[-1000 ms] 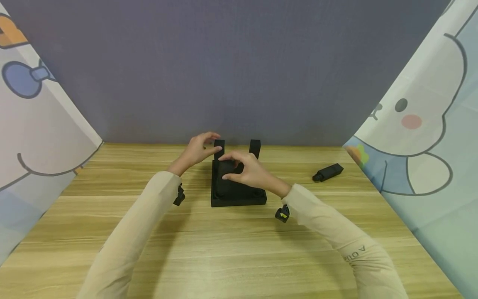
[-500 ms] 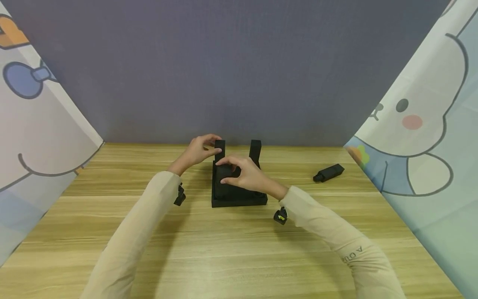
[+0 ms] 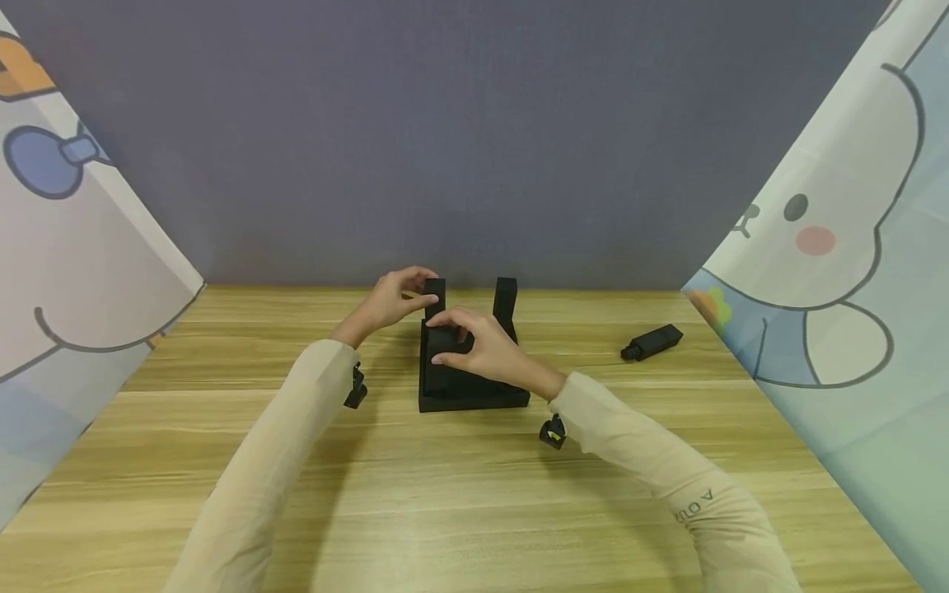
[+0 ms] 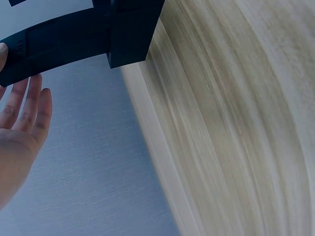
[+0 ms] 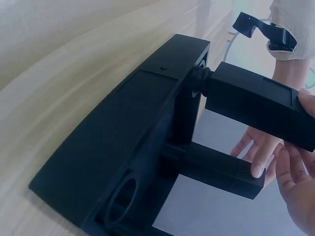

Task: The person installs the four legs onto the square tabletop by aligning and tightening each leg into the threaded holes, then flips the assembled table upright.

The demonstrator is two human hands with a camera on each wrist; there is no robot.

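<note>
A black base (image 3: 474,403) with raised edges stands on the table. Two black posts rise from its back corners. My left hand (image 3: 389,301) pinches the left back post (image 3: 435,296), thumb on one side and fingers on the other; the left wrist view shows this post (image 4: 54,44) joined to the base (image 4: 130,37). My right hand (image 3: 485,346) grips a similar black leg (image 5: 256,101) between thumb and fingers. That leg's ridged, screw-like end (image 5: 201,81) meets a corner hole of the base (image 5: 108,132); how deep it sits is hidden. Another corner hole (image 5: 122,199) shows bare.
One more black leg (image 3: 652,343) with a screw-like end lies on the wooden table (image 3: 460,511) at the right. A grey panel (image 3: 474,148) stands behind the base. Printed cartoon cloths hang at both sides.
My right hand has shifted slightly left and down with the leg. The left hand stays at the back post, its thumb a little lower. The base has not visibly moved.
</note>
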